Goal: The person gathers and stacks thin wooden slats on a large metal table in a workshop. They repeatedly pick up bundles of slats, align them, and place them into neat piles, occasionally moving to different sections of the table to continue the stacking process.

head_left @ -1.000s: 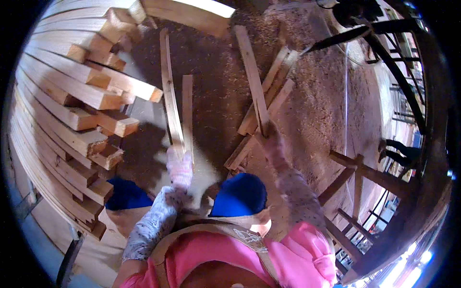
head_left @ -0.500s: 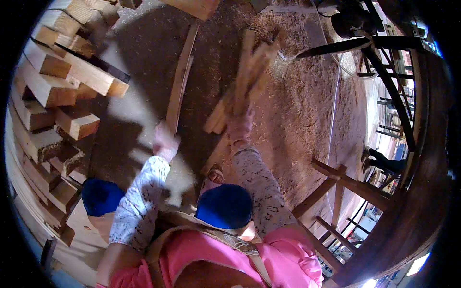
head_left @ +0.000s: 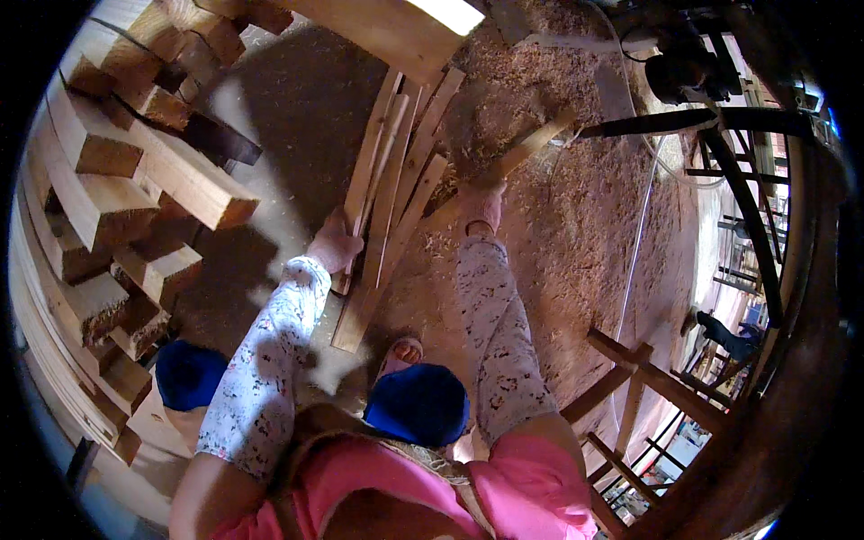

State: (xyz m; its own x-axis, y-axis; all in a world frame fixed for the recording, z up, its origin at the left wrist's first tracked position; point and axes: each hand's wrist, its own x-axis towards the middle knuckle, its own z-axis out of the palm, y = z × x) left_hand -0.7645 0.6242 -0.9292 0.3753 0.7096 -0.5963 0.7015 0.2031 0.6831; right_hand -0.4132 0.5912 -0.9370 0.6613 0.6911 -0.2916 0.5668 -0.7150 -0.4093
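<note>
My left hand [head_left: 335, 245] is closed on the near part of a wooden strip [head_left: 367, 160], at the left side of a loose fan of several strips. Beside it, within that fan, a wider wooden strip [head_left: 391, 256] slants down toward my foot. My right hand [head_left: 482, 205] is closed around another wooden strip [head_left: 533, 148], which points up and to the right, apart from the fan at its far end. The fingers of both hands are partly hidden by the wood and the backs of the hands.
Stacked timber beams [head_left: 117, 216] jut out at the left. A thick beam [head_left: 396, 36] hangs over the top. Sawdust and shavings [head_left: 558, 234] cover the floor. A dark wooden frame [head_left: 639, 355] stands at the right, and a person's leg [head_left: 724, 337] shows beyond it.
Several strips that were in my right hand now lie fanned beside those at my left hand. My right hand has moved right with one strip. My left hand has shifted slightly up and right.
</note>
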